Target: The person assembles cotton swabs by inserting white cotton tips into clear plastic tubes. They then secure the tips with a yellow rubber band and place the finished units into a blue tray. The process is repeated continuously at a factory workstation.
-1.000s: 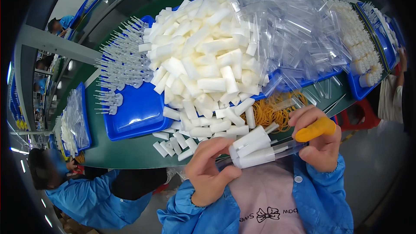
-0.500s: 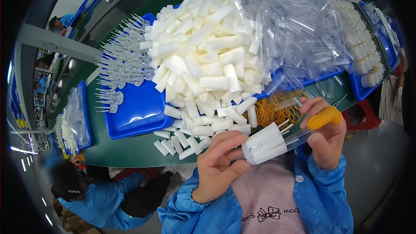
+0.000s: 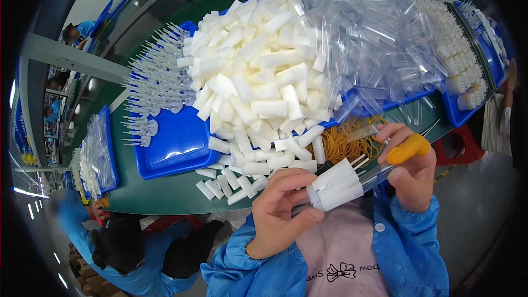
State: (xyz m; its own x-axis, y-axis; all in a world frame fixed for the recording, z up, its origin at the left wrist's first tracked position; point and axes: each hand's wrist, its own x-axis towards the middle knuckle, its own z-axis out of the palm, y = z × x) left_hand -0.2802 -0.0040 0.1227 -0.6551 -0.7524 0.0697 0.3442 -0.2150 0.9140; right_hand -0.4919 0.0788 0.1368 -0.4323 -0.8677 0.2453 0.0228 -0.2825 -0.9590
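Note:
My left hand [image 3: 286, 209] is closed round the base end of a bundle of white foam cylinders [image 3: 336, 188], with thin white stems sticking out of its far end. The bundle lies tilted in front of my chest, pointing right. At that stem end, my right hand [image 3: 412, 170] pinches a clear plastic tube [image 3: 376, 178] with thumb and fingers. A yellow-orange finger cot [image 3: 410, 149] covers one of its fingers. Another clear tube [image 3: 361, 133] shows by the fingertips, over the rubber bands; whether the hand holds it I cannot tell.
Foam cylinders [image 3: 253, 71] form a big heap beside piled clear tubes [image 3: 379, 33]. Orange rubber bands [image 3: 344, 145] lie in front. To the left, a blue tray [image 3: 176, 148] carries white pronged pieces [image 3: 159, 71]. A co-worker in blue [image 3: 124, 253] sits at lower left.
My right hand has shifted slightly left and down with the clear tube, while my left hand keeps its grip on the bundle. The co-worker at lower left has leaned forward and reached toward the table.

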